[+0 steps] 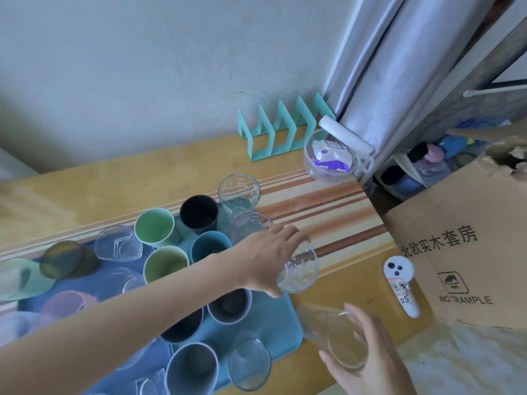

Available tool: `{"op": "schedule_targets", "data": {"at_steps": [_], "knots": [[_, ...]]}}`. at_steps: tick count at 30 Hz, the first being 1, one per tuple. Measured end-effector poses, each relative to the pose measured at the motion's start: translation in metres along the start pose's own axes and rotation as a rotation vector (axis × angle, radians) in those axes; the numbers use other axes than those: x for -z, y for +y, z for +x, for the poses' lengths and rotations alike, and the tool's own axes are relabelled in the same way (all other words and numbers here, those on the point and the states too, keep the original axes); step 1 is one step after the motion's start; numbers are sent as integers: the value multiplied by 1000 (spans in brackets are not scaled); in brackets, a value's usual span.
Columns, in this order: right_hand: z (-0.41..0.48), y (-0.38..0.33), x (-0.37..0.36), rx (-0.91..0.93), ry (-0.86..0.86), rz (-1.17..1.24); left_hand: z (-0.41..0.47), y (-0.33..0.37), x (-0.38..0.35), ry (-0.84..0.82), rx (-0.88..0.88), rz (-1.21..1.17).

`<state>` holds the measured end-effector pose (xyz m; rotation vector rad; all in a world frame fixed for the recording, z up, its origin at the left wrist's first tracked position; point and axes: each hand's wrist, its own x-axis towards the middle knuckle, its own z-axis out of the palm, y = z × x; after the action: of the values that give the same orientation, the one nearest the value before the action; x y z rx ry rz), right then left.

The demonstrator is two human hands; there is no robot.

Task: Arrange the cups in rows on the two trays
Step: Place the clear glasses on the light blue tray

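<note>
A teal tray [288, 323] on the wooden table carries several cups: green [155, 228], dark [198, 213], blue [209, 248] and clear glass ones [239, 192]. A darker blue tray [85, 280] to its left holds more glasses and a pink cup [67, 305]. My left hand [266, 258] reaches across the teal tray and grips a clear glass [299, 270] at the tray's right edge. Lower right, my right hand [368, 363] holds another clear glass [333, 334], tilted, above the table.
A cardboard box [467, 266] stands at the right. A white controller [400, 283] lies beside it. At the back are a mint rack [281, 129], a clear bowl [310, 163] with a packet, and a silver curtain [379, 81]. Bare striped tabletop [328, 201] lies right of the trays.
</note>
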<state>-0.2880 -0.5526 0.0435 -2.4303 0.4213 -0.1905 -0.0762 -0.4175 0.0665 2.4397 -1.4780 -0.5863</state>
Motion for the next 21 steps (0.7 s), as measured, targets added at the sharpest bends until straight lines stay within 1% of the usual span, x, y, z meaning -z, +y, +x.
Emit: {"op": "schedule_targets", "data": {"at_steps": [7, 11, 15, 21], "knots": [[-11, -14, -24, 14, -78, -76, -2, -5, -19, -28, 32, -1], [-11, -17, -34, -12, -137, -115, -1, -5, -27, -37, 0, 67], [-10, -15, -42, 5, -174, -135, 0, -6, -34, -26, -31, 157], [-10, -15, -49, 9, -229, -157, -5, -1, -35, -97, -42, 241]]}}
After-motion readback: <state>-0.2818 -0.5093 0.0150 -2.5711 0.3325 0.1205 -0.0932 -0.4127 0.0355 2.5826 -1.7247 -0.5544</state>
